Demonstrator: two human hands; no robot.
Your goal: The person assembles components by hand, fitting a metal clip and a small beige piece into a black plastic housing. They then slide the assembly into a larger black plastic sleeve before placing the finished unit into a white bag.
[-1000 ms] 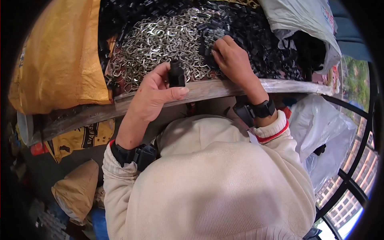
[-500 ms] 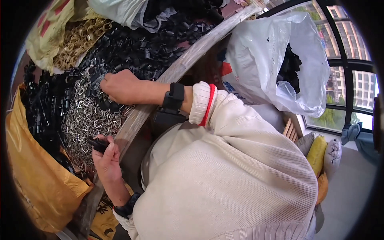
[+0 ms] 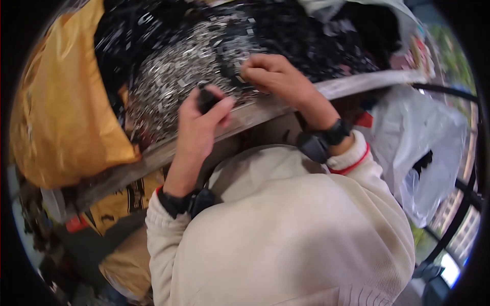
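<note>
My left hand (image 3: 196,122) is closed around a small black plastic part (image 3: 206,100), thumb against its side, just in front of the metal pile. A little to the right, my right hand (image 3: 270,75) has its fingers curled together; whatever they may hold is hidden. It hovers at the border between a heap of small silvery bent metal hooks (image 3: 176,71) and a heap of small black plastic parts (image 3: 316,51). Motion blurs both heaps.
A worn wooden rail (image 3: 250,116) edges the table on my side. An orange-yellow sack (image 3: 61,107) lies at the left. A white plastic bag (image 3: 416,127) with black pieces inside stands at the right, near a window. Below the table sits a brown bag (image 3: 127,260).
The whole view has turned, so the table now runs across the top. My hands appear closer together. The black part stays in my left hand; my right hand remains curled.
</note>
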